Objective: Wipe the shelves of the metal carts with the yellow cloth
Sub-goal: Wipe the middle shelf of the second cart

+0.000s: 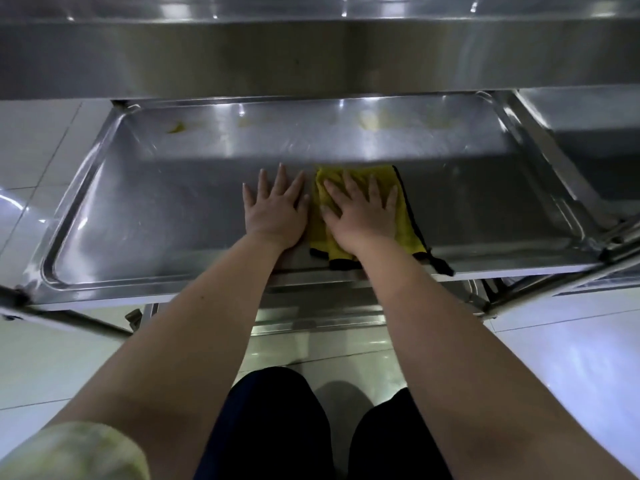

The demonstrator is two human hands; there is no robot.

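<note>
A yellow cloth (405, 230) with a black hem lies flat on the lower shelf (156, 216) of a metal cart, near its front edge. My right hand (360, 213) presses on the cloth with straight, spread fingers. Just left of the cloth, my left hand (277, 209) lies flat on the bare steel with its fingers spread. The cart's upper shelf (311, 57) juts over the back of the lower one and hides part of it. Yellowish smears (176, 128) show at the back of the lower shelf.
A second metal cart (585, 112) stands close on the right. The cart's legs and frame bars (554, 282) run below the shelf's front corners. White floor tiles (41, 358) spread to both sides, and my dark trouser knees (277, 410) are under the shelf edge.
</note>
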